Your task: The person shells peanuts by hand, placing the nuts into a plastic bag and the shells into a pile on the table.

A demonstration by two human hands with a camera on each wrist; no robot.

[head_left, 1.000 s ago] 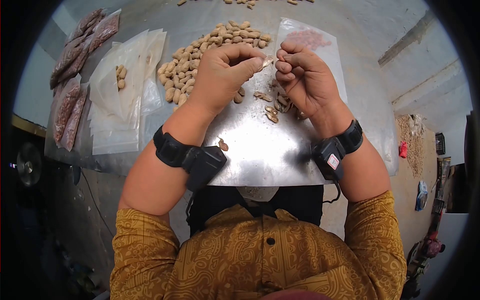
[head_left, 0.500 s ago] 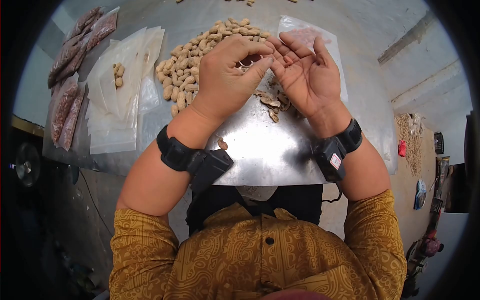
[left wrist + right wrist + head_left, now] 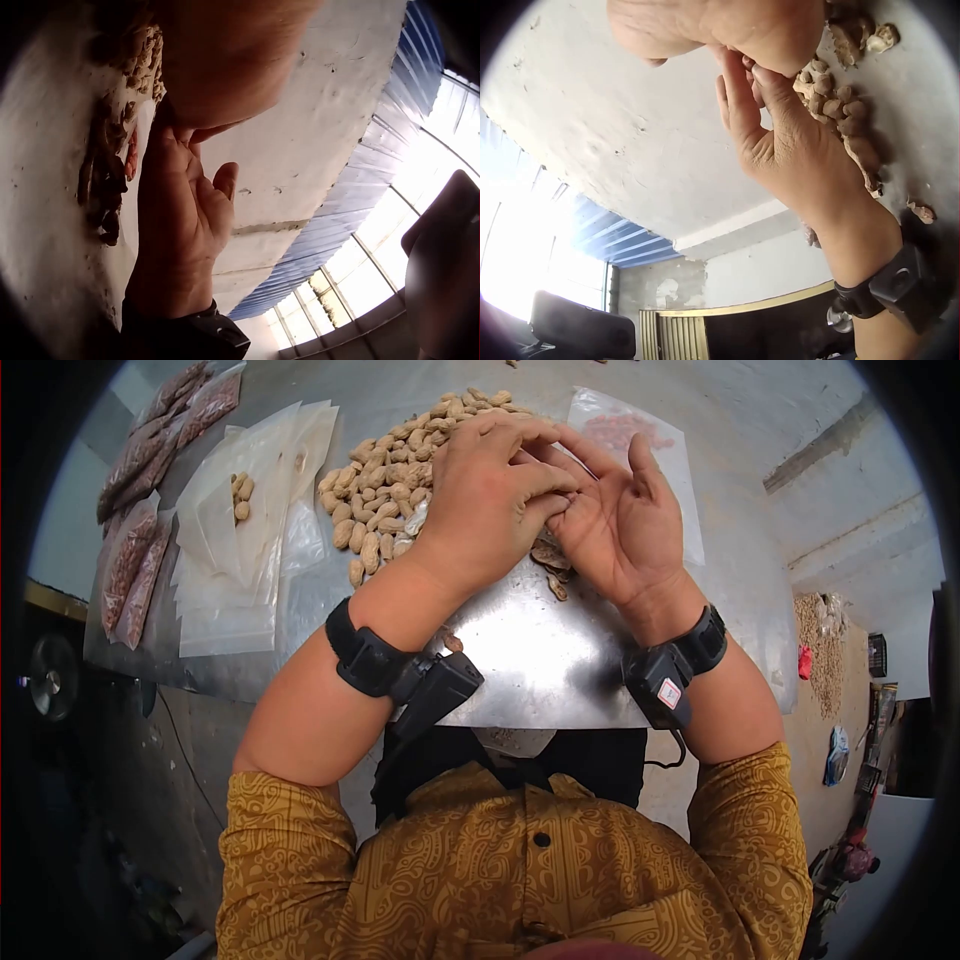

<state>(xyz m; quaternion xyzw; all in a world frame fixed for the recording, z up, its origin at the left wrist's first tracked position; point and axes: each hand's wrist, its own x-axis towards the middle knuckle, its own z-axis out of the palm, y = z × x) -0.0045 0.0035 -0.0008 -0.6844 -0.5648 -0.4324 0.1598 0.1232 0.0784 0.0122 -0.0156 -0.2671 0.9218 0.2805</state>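
Above the table, my left hand (image 3: 480,510) bends over the right palm, thumb and forefinger pinched together at it. Between those fingertips a small reddish-brown peanut kernel (image 3: 748,61) shows in the right wrist view. My right hand (image 3: 635,535) lies palm up, its fingers and thumb stretched out, partly covered by the left. Behind the left hand spreads a heap of unshelled peanuts (image 3: 375,495). Cracked peanut shells (image 3: 552,560) lie on the table below the hands. Beyond the right hand is a clear plastic bag (image 3: 690,480) with pink kernels (image 3: 625,432) on it.
Flat plastic bags (image 3: 225,625) are stacked left of the heap, with a few peanuts (image 3: 241,495) on top. Filled bags of kernels (image 3: 130,575) lie at the table's far left. A shell scrap (image 3: 453,643) is near the front edge of the metal table (image 3: 560,690).
The left hand moved right, from holding an opened shell to pinching over the right palm. The right hand's fingers, curled at first, straightened with the palm turned up; a kernel showed there half a second ago.
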